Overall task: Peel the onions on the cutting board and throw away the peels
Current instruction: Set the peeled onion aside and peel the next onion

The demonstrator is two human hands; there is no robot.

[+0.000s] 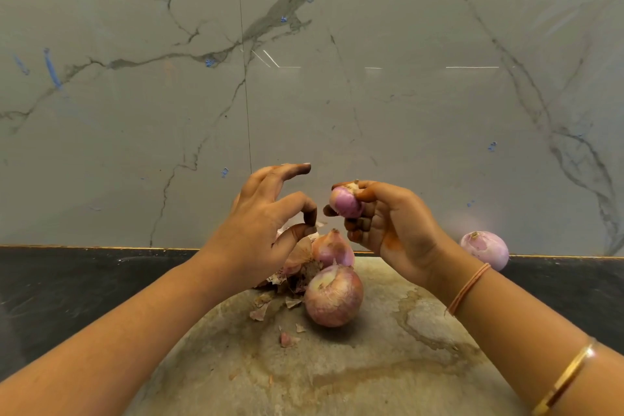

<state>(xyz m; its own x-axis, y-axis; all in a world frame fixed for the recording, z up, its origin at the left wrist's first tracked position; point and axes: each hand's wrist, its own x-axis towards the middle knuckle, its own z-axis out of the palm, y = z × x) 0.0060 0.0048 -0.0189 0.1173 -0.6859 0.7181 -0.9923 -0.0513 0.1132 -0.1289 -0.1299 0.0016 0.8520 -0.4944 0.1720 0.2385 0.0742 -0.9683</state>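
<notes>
My right hand (391, 233) grips a small onion (346, 203), nearly bare, above the far edge of the cutting board (337, 375). Its tufted end points up, long axis near upright. On my left hand (266, 223), index fingertip meets thumb; I cannot tell if they pinch anything. A peeled onion (484, 248) lies at the counter's (67, 297) far right edge. A large onion (332, 295), a second onion (332, 248) and the peels (297, 267) await handling.

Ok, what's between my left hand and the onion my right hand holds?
Nothing; in the head view, only a bare gap separates left hand and onion.
</notes>
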